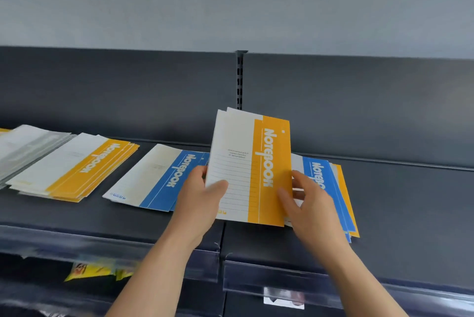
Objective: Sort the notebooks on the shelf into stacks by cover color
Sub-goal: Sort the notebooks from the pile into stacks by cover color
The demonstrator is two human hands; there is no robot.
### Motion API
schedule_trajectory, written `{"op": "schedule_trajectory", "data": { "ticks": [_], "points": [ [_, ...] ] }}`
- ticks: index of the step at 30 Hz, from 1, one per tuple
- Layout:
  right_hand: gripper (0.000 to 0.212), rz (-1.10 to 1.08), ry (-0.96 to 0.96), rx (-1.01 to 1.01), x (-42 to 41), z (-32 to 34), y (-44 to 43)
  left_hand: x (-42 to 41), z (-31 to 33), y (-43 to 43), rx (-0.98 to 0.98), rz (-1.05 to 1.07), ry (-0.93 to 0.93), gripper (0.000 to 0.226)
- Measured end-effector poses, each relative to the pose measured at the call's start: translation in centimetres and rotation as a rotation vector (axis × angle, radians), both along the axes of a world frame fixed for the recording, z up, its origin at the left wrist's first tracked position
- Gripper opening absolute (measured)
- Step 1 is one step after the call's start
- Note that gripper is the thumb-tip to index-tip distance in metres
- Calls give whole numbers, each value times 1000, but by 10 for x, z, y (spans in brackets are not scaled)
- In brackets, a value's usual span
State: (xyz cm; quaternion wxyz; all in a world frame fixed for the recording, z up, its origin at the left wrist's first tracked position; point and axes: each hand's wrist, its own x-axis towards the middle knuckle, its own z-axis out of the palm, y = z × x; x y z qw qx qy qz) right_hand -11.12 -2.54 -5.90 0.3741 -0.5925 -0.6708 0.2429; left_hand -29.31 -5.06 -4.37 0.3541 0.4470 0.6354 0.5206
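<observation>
Head view: an orange notebook point(272, 170) stands tilted above the shelf point(410, 201), the left hand point(202, 196) gripping its left edge, thumb on the cover. The right hand point(310, 203) has its fingers point(301, 183) curled round the right edge. A mixed pile point(320, 173) lies just behind; a blue stack point(164, 178), an orange stack point(84, 167) and a grey stack point(28, 147) lie to the left.

Even soft light; blurred lower edge

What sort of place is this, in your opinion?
Probably a shop, likely a stationery section: a dark display shelf with clear price-label strips on its front edge, a slotted upright behind, and stacks of matching notebooks.
</observation>
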Motion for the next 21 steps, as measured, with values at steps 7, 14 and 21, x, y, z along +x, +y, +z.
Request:
{"op": "schedule_trajectory", "data": {
  "ticks": [7, 14, 21],
  "points": [
    [46, 134, 83, 86, -87, 8, -2, -81, 8, -30, 71, 104, 118, 16],
    [34, 271, 119, 71, -216, 17, -21, -203, 16, -72, 30, 155, 189, 28],
    [46, 302, 73, 69, -347, 19, -50, -332, 26, -112, -2, 183, 250, 34]
  ]
}}
